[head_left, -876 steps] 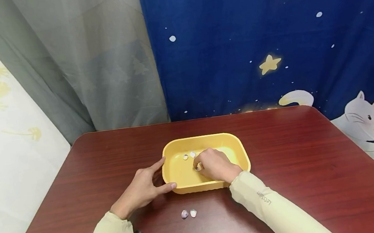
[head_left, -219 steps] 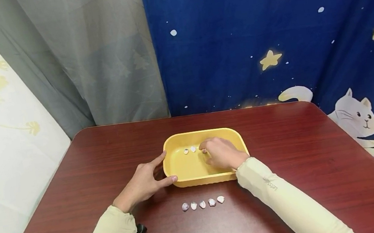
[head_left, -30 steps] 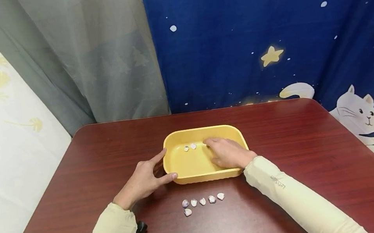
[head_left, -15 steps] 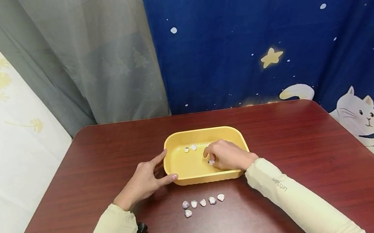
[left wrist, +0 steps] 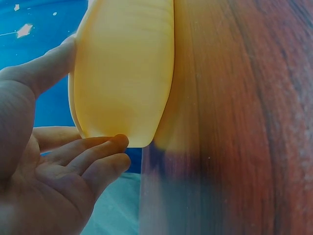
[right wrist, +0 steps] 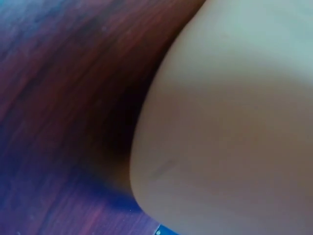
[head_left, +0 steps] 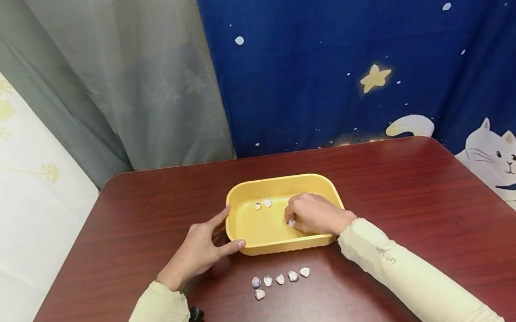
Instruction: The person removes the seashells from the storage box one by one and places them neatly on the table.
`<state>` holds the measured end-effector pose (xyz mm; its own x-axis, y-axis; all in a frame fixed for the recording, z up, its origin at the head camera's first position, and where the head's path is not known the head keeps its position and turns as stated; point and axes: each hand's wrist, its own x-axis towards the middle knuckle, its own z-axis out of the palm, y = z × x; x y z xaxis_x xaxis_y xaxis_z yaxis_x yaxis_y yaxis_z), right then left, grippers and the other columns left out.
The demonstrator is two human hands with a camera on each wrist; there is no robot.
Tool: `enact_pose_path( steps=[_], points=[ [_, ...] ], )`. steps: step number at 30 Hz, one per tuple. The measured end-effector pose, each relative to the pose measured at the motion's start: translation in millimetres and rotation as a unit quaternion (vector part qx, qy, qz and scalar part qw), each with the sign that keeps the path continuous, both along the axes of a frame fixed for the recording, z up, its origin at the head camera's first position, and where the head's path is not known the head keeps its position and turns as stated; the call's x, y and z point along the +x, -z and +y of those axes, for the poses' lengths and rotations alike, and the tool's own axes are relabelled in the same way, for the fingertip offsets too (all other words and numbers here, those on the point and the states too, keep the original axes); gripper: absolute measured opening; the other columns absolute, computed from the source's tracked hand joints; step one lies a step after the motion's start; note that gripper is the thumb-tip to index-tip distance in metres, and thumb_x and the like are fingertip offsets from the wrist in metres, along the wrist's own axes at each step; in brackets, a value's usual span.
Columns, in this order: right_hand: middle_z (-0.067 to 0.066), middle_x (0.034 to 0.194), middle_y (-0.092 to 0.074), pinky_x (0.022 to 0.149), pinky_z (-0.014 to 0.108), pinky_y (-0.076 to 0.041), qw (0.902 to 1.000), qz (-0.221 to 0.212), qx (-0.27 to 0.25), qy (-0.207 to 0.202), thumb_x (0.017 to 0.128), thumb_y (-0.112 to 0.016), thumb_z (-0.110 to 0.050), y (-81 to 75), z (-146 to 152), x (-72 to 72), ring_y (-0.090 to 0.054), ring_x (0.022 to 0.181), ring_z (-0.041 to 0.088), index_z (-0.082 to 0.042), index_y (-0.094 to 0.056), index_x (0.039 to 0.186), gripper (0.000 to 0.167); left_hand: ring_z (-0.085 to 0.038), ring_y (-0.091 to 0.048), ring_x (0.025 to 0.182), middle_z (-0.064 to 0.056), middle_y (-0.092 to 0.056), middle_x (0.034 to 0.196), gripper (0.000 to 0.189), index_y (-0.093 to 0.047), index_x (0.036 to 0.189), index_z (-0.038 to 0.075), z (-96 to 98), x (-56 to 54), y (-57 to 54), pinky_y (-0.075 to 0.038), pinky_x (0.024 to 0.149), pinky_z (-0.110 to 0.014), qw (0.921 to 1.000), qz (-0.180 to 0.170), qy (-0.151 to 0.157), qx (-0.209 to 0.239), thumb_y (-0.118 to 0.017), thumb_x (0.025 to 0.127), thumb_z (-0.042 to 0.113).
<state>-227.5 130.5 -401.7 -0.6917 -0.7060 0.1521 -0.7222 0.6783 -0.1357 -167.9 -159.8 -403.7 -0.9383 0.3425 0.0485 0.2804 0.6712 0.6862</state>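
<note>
A yellow rectangular plastic basin (head_left: 264,247) stands on the table. My left hand (head_left: 195,253) holds its left end, thumb on the near rim and index finger on the left rim; in the left wrist view, the other fingers (left wrist: 105,166) lie against the outer wall. Inside the basin, my right hand (head_left: 314,213) pinches a small whitish shell (head_left: 291,223) between thumb and fingers, partly hidden. Two more shells, one (head_left: 257,206) beside the other (head_left: 268,203), lie near the basin's back wall. The right wrist view shows mostly a blurred pale surface, not the fingers.
In front of the basin several shells (head_left: 280,279) form a row, with a single shell (head_left: 259,294) below its left end. The dark red table (head_left: 388,182) ends at curtains (head_left: 295,69) behind. A black object (head_left: 195,318) sits at the left wrist.
Against half a second and one second ago, my right hand has drawn the shell from the basin's back toward its near side, and the fingertips have closed further on it. The left hand stays put.
</note>
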Motion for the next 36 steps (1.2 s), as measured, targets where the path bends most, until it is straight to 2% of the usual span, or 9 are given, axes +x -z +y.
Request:
enact_pose_path(
  steps=[6, 12, 16, 22, 30, 36],
  points=[
    [-0.005, 0.084, -0.072, 0.074, 0.027, -0.057, 1.0, 0.0, -0.001, 0.001, 0.082, -0.076, -0.007, -2.9, 0.9, 1.1, -0.065, 0.077, 0.006, -0.016, -0.08, 0.089, 0.013, -0.026, -0.054, 0.137, -0.013, -0.043, 0.157, 0.095, -0.032, 0.157, 0.007, -0.2, -0.6, 1.2, -0.049, 0.109, -0.043, 1.0, 0.002, 0.002, 0.003, -0.079, 0.085, 0.045],
    [-0.005, 0.089, -0.074, 0.078, 0.029, -0.058, 0.9999, -0.007, -0.007, 0.002, 0.083, -0.074, -0.008, -12.8, 1.4, 6.2, -0.068, 0.083, 0.009, -0.016, -0.08, 0.092, 0.014, -0.026, -0.054, 0.137, -0.013, -0.044, 0.157, 0.095, -0.032, 0.158, 0.008, -0.3, -0.6, 1.8, -0.049, 0.109, -0.043, 1.0, 0.0, 0.001, 0.0, -0.079, 0.084, 0.047],
    [-0.005, 0.089, -0.074, 0.078, 0.029, -0.059, 0.9998, 0.006, -0.012, -0.012, 0.083, -0.074, -0.009, -19.7, 0.3, 10.7, -0.07, 0.084, 0.012, -0.016, -0.08, 0.092, 0.013, -0.026, -0.054, 0.137, -0.013, -0.044, 0.157, 0.096, -0.033, 0.157, 0.008, -0.6, -0.7, 1.7, -0.049, 0.109, -0.043, 1.0, 0.005, -0.001, -0.006, -0.078, 0.084, 0.049],
    [-0.006, 0.088, -0.073, 0.075, 0.029, -0.057, 0.9992, 0.02, -0.016, -0.031, 0.083, -0.074, -0.009, -30.6, -1.0, 21.7, -0.069, 0.081, 0.013, -0.017, -0.08, 0.092, 0.014, -0.026, -0.055, 0.136, -0.014, -0.043, 0.157, 0.095, -0.032, 0.157, 0.007, -0.4, -0.6, 2.1, -0.049, 0.109, -0.043, 1.0, 0.007, 0.004, -0.006, -0.078, 0.085, 0.049],
    [-0.008, 0.087, -0.07, 0.071, 0.026, -0.054, 0.9979, 0.037, -0.016, -0.05, 0.086, -0.075, -0.017, -43.7, -5.6, 38.5, -0.06, 0.074, 0.005, -0.018, -0.08, 0.094, 0.009, -0.026, -0.055, 0.137, -0.014, -0.045, 0.156, 0.095, -0.033, 0.157, 0.007, 0.0, 0.5, 1.2, -0.049, 0.109, -0.043, 0.9999, 0.009, -0.001, -0.013, -0.078, 0.085, 0.048],
    [-0.009, 0.09, -0.071, 0.07, 0.025, -0.054, 0.9968, 0.038, -0.019, -0.068, 0.087, -0.076, -0.017, -48.9, -8.0, 47.6, -0.06, 0.073, 0.004, -0.019, -0.08, 0.095, 0.01, -0.026, -0.055, 0.137, -0.014, -0.045, 0.156, 0.095, -0.032, 0.158, 0.008, 0.5, 0.6, 0.7, -0.05, 0.108, -0.043, 0.9999, 0.004, -0.003, -0.012, -0.079, 0.085, 0.047]
  ],
)
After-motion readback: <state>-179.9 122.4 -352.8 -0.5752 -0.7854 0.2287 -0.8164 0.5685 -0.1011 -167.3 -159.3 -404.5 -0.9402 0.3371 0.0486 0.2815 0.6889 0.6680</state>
